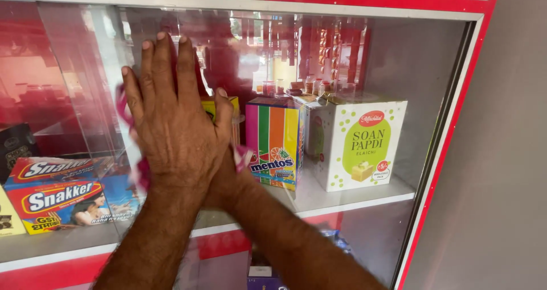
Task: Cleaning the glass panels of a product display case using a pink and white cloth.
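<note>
Both hands are stacked flat against the glass door (319, 56) of a red-framed display cabinet (456, 125). The left hand (174, 116) is on top, fingers spread and straight, palm pushing down on the right hand (225, 179), which is mostly hidden underneath with just the wrist and forearm showing. Sandwiched between them and the pane is a pink-and-white cloth (130, 131), poking out on the left of the hands and a bit at the right by the thumb. So neither hand is gripping as such; the left one is open and pressing, and I can't tell how the right one's fingers sit on the cloth.

My guess at doing this well: keep the pressure even through both palms so the cloth stays flat on the glass rather than bunching, and work in overlapping passes, because the pane looks streaky and full of reflections. Go gentle near the edge of the door, since it looks like thin sliding glass.

Behind the glass there's a white shelf (364, 201). At its right end sits a white sweets box with green dots (364, 145), just beside a striped rainbow candy box (273, 139). Toward the left edge there are red-and-blue snack cartons (60, 196), stacked. There's a lower shelf too, but what's on it is too hidden to call. A plain grey wall (507, 153) runs down the right of the cabinet.
</note>
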